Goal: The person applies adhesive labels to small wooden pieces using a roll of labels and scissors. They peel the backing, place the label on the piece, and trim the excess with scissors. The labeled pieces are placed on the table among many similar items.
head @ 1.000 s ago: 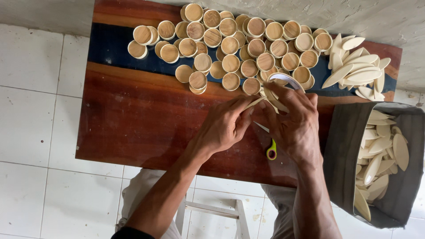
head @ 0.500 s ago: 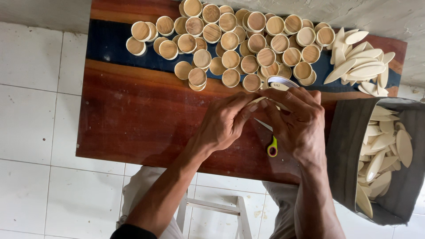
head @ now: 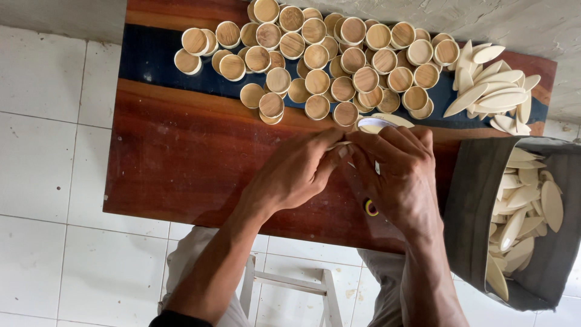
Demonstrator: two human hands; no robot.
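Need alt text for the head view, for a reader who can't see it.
Left hand and right hand pinch a pale strip together over a reddish wooden table. Behind them lie many small round cups and pale oval pieces; a grey bag holds more.

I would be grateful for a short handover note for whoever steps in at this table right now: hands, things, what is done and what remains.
Left hand and right hand: fingertips together over the wooden table, pinching a pale thin strip.
Things: small round cups clustered on the table's far side; loose oval pieces at the far right; more ovals in the grey bag; a yellow-handled tool under the right hand.
Done: many cups stand finished.
Left: the bag holds plenty of ovals.
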